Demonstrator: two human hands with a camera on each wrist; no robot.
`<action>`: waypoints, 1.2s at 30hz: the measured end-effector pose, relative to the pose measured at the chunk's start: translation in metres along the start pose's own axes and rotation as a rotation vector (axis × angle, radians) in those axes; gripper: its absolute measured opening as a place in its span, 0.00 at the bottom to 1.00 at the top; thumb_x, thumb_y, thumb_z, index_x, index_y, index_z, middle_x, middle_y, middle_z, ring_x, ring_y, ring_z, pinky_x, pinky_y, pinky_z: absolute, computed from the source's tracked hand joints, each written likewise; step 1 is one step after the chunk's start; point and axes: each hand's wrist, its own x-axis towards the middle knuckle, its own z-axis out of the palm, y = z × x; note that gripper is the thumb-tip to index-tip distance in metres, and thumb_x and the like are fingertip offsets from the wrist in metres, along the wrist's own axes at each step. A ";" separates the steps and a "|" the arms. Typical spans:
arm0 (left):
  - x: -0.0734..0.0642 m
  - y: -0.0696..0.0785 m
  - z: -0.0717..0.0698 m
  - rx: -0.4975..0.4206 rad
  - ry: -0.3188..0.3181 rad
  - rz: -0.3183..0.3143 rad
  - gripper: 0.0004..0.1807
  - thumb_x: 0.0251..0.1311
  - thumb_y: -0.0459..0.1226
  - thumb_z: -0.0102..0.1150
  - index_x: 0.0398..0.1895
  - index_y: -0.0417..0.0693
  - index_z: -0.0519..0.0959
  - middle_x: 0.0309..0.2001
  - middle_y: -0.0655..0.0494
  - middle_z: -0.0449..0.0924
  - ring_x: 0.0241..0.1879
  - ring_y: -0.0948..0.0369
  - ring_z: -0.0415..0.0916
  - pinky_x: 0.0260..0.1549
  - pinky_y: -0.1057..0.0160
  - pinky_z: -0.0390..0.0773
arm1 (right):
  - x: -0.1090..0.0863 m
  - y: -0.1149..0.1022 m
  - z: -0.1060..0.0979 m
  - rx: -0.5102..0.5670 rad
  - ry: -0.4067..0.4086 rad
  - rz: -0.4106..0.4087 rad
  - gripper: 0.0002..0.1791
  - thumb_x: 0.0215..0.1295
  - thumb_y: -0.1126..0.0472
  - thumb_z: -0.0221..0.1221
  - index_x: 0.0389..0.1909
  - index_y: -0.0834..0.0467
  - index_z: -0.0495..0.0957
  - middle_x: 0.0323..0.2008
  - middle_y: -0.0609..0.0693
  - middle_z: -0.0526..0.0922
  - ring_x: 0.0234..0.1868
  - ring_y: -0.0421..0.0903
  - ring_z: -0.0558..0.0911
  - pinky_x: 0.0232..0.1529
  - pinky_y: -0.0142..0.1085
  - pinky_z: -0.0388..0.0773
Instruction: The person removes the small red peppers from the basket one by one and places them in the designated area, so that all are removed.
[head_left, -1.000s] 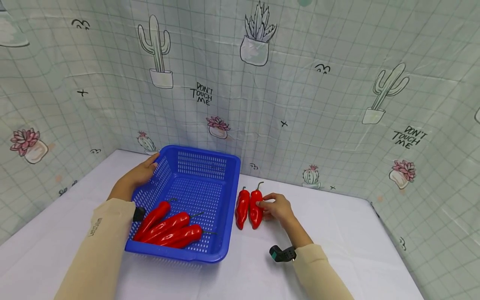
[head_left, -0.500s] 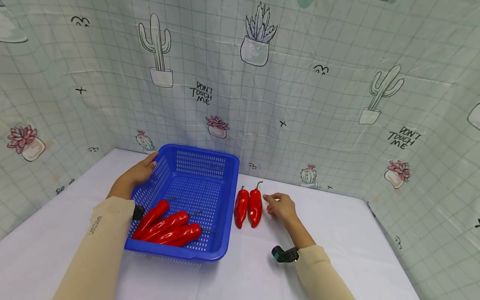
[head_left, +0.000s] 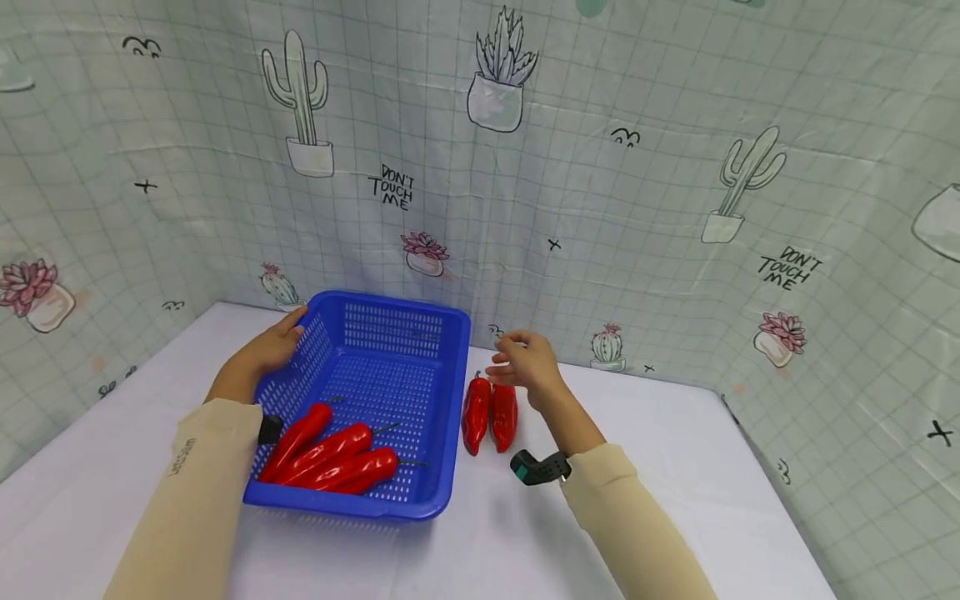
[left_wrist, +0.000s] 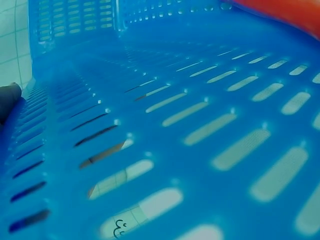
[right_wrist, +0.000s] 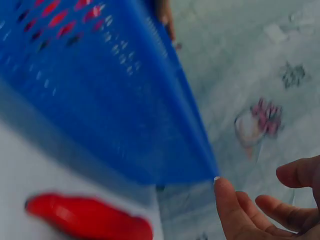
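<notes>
My left hand grips the left rim of a blue perforated plastic basket. In the left wrist view the basket's slotted wall fills most of the picture, with a fingertip at the left edge. Several red chili peppers with green stems lie in the basket's near left part. To the right of the basket, two more red chili peppers lie side by side on the table. Over their stem ends hangs my right hand, fingers loosely bent and holding nothing; it hides part of the right-hand pepper.
A white cloth covers the table. Behind and along both sides hangs a grid-patterned curtain printed with cacti, close behind the basket's far rim. A dark band is worn on the right wrist.
My right hand has left the right-hand loose pepper and moved up and leftward over the stem ends. The view has turned slightly right. My left hand stays on the basket.
</notes>
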 end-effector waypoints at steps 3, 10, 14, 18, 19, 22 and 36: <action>-0.001 -0.004 -0.001 0.004 0.009 0.003 0.29 0.78 0.37 0.22 0.76 0.34 0.35 0.72 0.20 0.39 0.70 0.25 0.40 0.67 0.29 0.44 | -0.001 -0.020 0.023 0.033 -0.045 -0.028 0.20 0.74 0.59 0.52 0.61 0.65 0.70 0.46 0.67 0.81 0.37 0.56 0.88 0.42 0.47 0.84; -0.004 -0.009 -0.005 0.002 0.017 -0.002 0.29 0.78 0.37 0.21 0.76 0.33 0.35 0.72 0.21 0.38 0.71 0.25 0.39 0.68 0.30 0.43 | -0.005 -0.047 0.072 0.131 -0.179 -0.056 0.20 0.72 0.63 0.53 0.61 0.67 0.68 0.49 0.71 0.78 0.27 0.46 0.86 0.42 0.48 0.84; -0.005 -0.009 -0.008 0.006 0.023 -0.004 0.29 0.78 0.36 0.21 0.76 0.33 0.35 0.72 0.21 0.38 0.71 0.26 0.38 0.68 0.30 0.42 | -0.010 -0.058 0.102 0.167 -0.237 -0.038 0.20 0.72 0.64 0.54 0.61 0.67 0.68 0.47 0.70 0.78 0.27 0.47 0.85 0.40 0.46 0.85; -0.007 -0.011 -0.011 0.020 0.028 0.003 0.29 0.78 0.36 0.22 0.75 0.31 0.36 0.72 0.21 0.38 0.71 0.26 0.38 0.69 0.31 0.41 | -0.016 -0.068 0.138 0.166 -0.301 -0.008 0.21 0.71 0.63 0.55 0.61 0.67 0.68 0.46 0.68 0.80 0.36 0.58 0.88 0.41 0.47 0.85; -0.007 -0.011 -0.012 0.020 0.030 0.008 0.29 0.78 0.36 0.22 0.75 0.31 0.36 0.72 0.21 0.38 0.71 0.26 0.38 0.69 0.32 0.41 | -0.017 -0.069 0.147 0.162 -0.317 -0.001 0.21 0.71 0.63 0.56 0.61 0.67 0.68 0.45 0.68 0.81 0.39 0.61 0.87 0.41 0.48 0.85; -0.006 -0.011 -0.012 0.013 0.027 0.022 0.29 0.77 0.35 0.22 0.75 0.30 0.37 0.72 0.21 0.38 0.71 0.26 0.38 0.69 0.32 0.42 | -0.021 -0.070 0.169 0.151 -0.359 0.031 0.23 0.70 0.63 0.57 0.62 0.68 0.68 0.42 0.66 0.82 0.42 0.64 0.86 0.43 0.50 0.84; 0.004 -0.001 -0.003 0.033 0.015 0.043 0.29 0.77 0.34 0.24 0.75 0.31 0.38 0.71 0.21 0.43 0.71 0.27 0.44 0.70 0.34 0.46 | -0.033 -0.038 0.222 -0.020 -0.420 0.133 0.29 0.67 0.68 0.55 0.66 0.73 0.60 0.48 0.71 0.76 0.42 0.70 0.84 0.43 0.54 0.82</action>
